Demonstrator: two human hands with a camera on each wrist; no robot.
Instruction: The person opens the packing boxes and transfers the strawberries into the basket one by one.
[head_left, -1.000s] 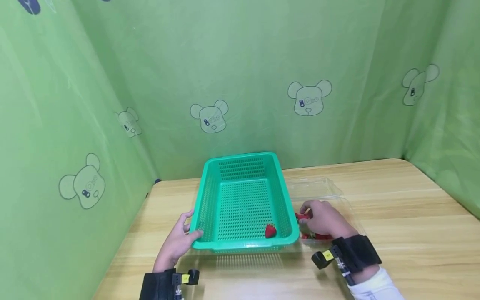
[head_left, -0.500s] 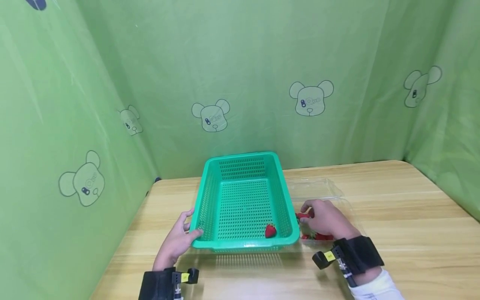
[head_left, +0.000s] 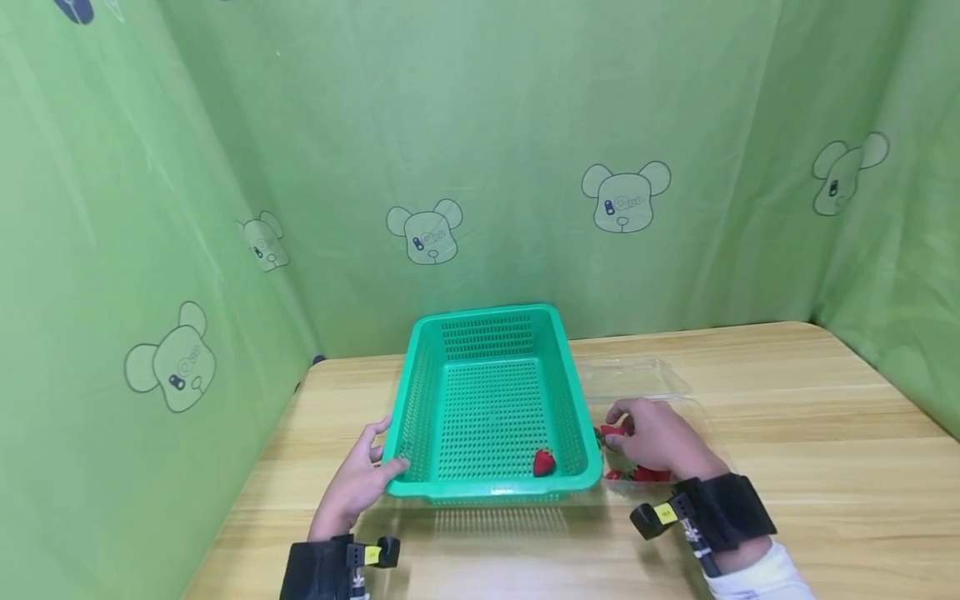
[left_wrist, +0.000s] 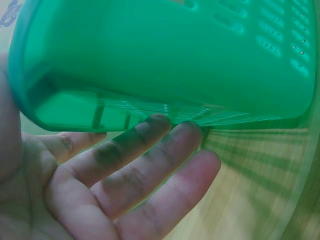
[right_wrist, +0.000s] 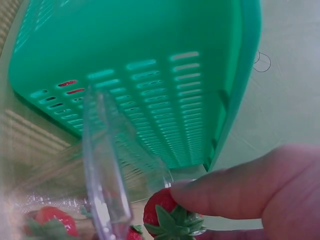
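- Right hand [head_left: 656, 437]: thumb and fingers closed in a pinch on one strawberry.
- Held strawberry [right_wrist: 172, 215]: red, leafy green cap toward the wrist camera; the thumb tip presses its side. Seen from the head, it sits at the fingertips, within the left part of the clear box and near the basket's right wall (contact with the box floor cannot be told).
- Left hand [head_left: 360, 483]: holds the green basket at its near left corner, thumb over the rim, other fingers outside and reaching below the wall (these fairly straight in the left wrist view).
- Green basket [head_left: 491, 488]: rectangular, plastic, with slotted walls and a perforated floor; between the two hands.
- Basket contents: a single strawberry [head_left: 543, 462], on the floor in the near right corner.
- Clear box [head_left: 637, 485]: transparent plastic, just right of the basket; the right hand covers part of it.
- Box contents: further red strawberries [head_left: 651, 474], some along the near side (full count hidden by the hand).
- Clear lid [head_left: 633, 379]: folded back, lying beyond the box.
- Wooden table [head_left: 810, 433]: light grain, beneath all the above.
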